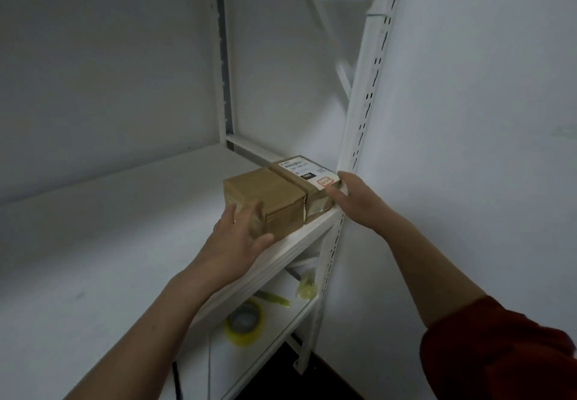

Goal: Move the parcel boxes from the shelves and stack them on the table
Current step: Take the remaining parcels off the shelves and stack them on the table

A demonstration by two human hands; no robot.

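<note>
White slotted-steel shelving stands in a corner of plain white walls, one upright just beyond the right hand; dark floor below it, dim light.

- A parcel storeroom: a white metal shelving rack with slotted uprights fills the corner between bare white walls
- On one wide shelf board, a plain parcel box and a labelled parcel box sit touching, both brown cardboard sealed with tape
- The latter carries a printed shipping label
- A packing tape roll and a smaller tape roll lie on the shelf below
</note>
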